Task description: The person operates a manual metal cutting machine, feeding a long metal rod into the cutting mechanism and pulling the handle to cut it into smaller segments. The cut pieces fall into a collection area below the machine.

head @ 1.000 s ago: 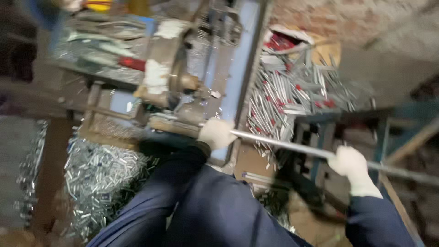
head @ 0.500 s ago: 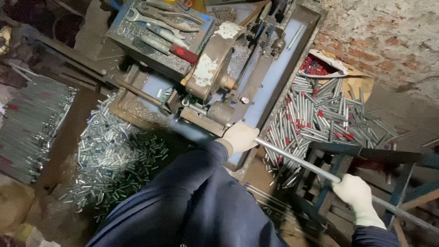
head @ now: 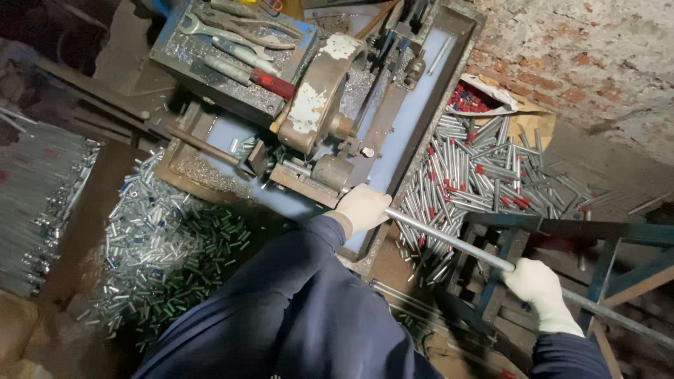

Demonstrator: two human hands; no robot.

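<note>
So the view had swung since half a second earlier: the cutting machine [head: 330,133] sat bigger and more centred, and the brick wall [head: 590,63] filled the top right corner. Both hands looked to be in about the same spots along the rod.

The machine stood in its long metal tray [head: 460,28], with a worn tan wheel guard [head: 316,98] in the middle. At the machine's top left corner was a tool tray [head: 182,60] with wrenches and a red-handled tool [head: 274,83]. Off the tray's left edge lay a heap of short cut tube pieces [head: 168,238], silver and greenish. Off its right edge lay a pile of longer silver tubes [head: 477,175], some with red ends, and above that a torn cardboard box [head: 491,102] with red caps inside.

The long metal rod [head: 449,241] ran from the machine's front edge down to the lower right, over a blue-green metal stand [head: 597,231].

The left hand [head: 361,209], in a white glove, had its fingers wrapped around the rod right at the machine end. The right hand [head: 537,284], also gloved, had its fingers closed around the rod further down, so the rod passed through both fists.
</note>
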